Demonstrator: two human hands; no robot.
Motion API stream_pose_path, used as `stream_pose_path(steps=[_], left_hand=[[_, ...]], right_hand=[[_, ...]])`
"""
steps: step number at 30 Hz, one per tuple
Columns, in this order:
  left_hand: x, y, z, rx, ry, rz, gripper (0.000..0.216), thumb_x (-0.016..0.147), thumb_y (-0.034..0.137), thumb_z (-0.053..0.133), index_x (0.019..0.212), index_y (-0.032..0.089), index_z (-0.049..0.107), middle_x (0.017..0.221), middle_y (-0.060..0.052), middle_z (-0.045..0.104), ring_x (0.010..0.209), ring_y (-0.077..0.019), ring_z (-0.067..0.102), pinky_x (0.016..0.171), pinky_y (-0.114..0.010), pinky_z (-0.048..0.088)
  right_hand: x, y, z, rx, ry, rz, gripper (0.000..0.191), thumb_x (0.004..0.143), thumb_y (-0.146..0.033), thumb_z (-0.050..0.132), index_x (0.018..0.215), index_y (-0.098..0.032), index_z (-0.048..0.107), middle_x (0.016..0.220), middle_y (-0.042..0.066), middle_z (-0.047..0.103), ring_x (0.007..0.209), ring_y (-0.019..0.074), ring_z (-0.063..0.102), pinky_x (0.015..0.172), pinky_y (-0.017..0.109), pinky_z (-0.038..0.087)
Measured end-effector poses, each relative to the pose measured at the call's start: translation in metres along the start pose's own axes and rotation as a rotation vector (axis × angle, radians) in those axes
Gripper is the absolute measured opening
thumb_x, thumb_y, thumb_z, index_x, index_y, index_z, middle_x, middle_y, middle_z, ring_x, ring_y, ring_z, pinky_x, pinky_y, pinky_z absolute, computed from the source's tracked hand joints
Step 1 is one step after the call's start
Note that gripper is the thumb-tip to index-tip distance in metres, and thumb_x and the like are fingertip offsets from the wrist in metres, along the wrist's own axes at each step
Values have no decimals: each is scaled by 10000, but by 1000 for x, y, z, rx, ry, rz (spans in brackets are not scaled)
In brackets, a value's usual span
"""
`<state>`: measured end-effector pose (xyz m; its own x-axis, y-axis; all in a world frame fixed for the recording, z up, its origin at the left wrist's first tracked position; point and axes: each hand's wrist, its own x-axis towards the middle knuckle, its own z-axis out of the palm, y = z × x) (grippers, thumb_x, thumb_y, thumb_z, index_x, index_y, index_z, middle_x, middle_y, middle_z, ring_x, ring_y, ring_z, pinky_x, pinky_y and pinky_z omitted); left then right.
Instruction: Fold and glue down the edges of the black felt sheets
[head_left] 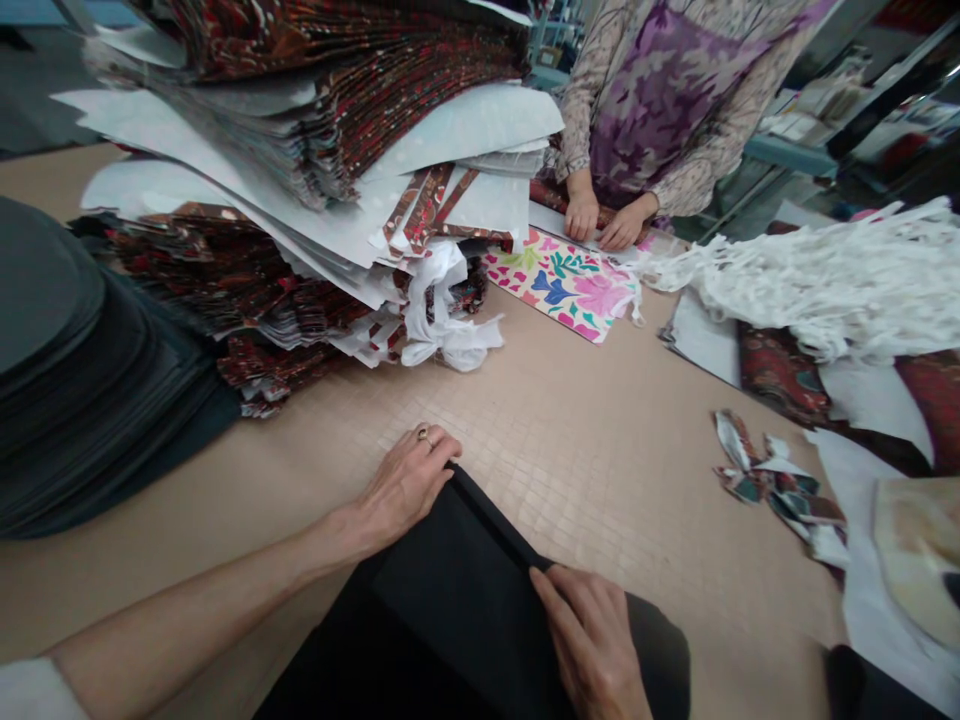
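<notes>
A black fabric piece [450, 610] lies on the tan tabletop at the bottom middle, its far edge turned over in a narrow fold. My left hand [409, 480], with a ring on one finger, pinches the upper left corner of that fold. Farther along the same edge, my right hand [592, 630] has its thumb and fingers closed on the folded strip. Part of the black piece sticks out to the right of my right hand. The lower part of the fabric runs out of view.
Stacked black panels [82, 380] stand at left, beside a tall pile of patterned fabric [420, 110]. Across the table [585, 440], a co-worker's hands [604, 220] rest near a floral piece [570, 285]. White straps [832, 280] and fabric scraps [784, 490] lie at right.
</notes>
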<state>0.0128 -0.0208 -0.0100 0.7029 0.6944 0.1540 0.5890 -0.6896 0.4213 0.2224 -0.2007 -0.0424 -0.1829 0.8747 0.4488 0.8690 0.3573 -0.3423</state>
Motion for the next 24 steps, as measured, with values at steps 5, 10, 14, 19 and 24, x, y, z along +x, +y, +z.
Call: stream_pose_path(steps=[5, 10, 14, 19, 24], left_hand=[[4, 3, -2, 125, -52, 267, 199, 859, 25, 376, 847, 139, 539, 806, -47, 550, 781, -175, 492, 718, -288, 429], [-5, 11, -13, 279, -208, 375, 319, 848, 44, 400, 1153, 108, 470, 900, -86, 584, 885, -205, 520, 752, -306, 465], [-18, 21, -15, 419, -301, 378, 646, 771, 56, 507, 1348, 224, 270, 1124, -135, 522, 1044, -260, 494, 846, -363, 436], [-25, 21, -14, 466, -328, 333, 592, 772, 91, 538, 1310, 252, 348, 1205, -130, 483, 1113, -292, 454, 924, -411, 373], [-19, 40, -20, 459, -251, 255, 415, 810, 45, 435, 1215, 135, 454, 1212, -125, 480, 1118, -286, 426, 924, -404, 365]], right_hand=[[-4, 0, -2, -47, -51, 16, 379, 864, -60, 385, 1215, -147, 498, 1015, 120, 574, 937, 229, 512, 743, 382, 381], [-3, 1, -4, -85, -56, -12, 381, 844, -39, 366, 1178, -133, 524, 1032, 126, 566, 942, 224, 510, 749, 376, 385], [-6, -1, -3, -123, -48, -14, 391, 838, -37, 344, 1163, -135, 538, 1037, 127, 571, 949, 227, 516, 762, 384, 383], [-9, -4, 1, -127, -36, 61, 386, 836, -40, 360, 1153, -154, 548, 1043, 122, 581, 972, 230, 523, 790, 397, 379], [-10, 4, 2, -175, -17, -41, 372, 844, -72, 364, 1155, -152, 552, 1028, 121, 591, 941, 216, 528, 745, 367, 389]])
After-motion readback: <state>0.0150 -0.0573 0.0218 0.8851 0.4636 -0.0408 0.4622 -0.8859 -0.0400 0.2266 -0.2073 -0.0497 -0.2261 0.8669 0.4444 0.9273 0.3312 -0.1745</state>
